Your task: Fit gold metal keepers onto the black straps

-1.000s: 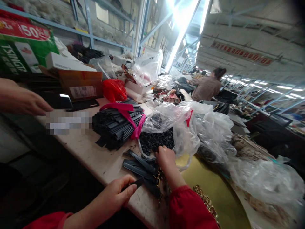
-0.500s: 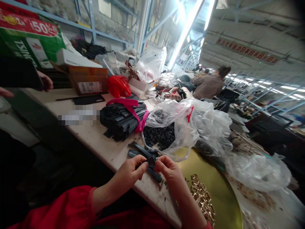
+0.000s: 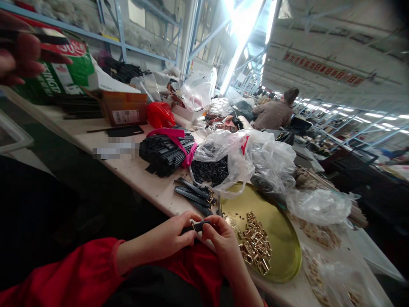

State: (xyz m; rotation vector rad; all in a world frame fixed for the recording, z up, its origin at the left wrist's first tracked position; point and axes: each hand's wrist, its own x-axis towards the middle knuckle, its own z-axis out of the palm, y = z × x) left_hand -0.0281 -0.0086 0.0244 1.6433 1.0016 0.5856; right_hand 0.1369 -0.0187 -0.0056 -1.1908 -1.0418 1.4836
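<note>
Moved: the left hand (image 3: 172, 236) and right hand (image 3: 220, 234) have come lower, uncovering the strap pile (image 3: 193, 196) they partly hid half a second ago.
Left grip: thumb and fingers pinch one black strap (image 3: 197, 227).
Right grip: pinches the same strap, close beside the left.
Strap: between both hands, near the table (image 3: 156, 187) edge.
Pile: several straps, overlapping (I cannot count them exactly).
Tray (image 3: 284, 238): one, round, containing many gold buckles (image 3: 257, 245).
Clear bag (image 3: 238, 177): open, with many small black pieces (image 3: 211, 170).
Bundle (image 3: 168, 153): one, tied in pink.
</note>
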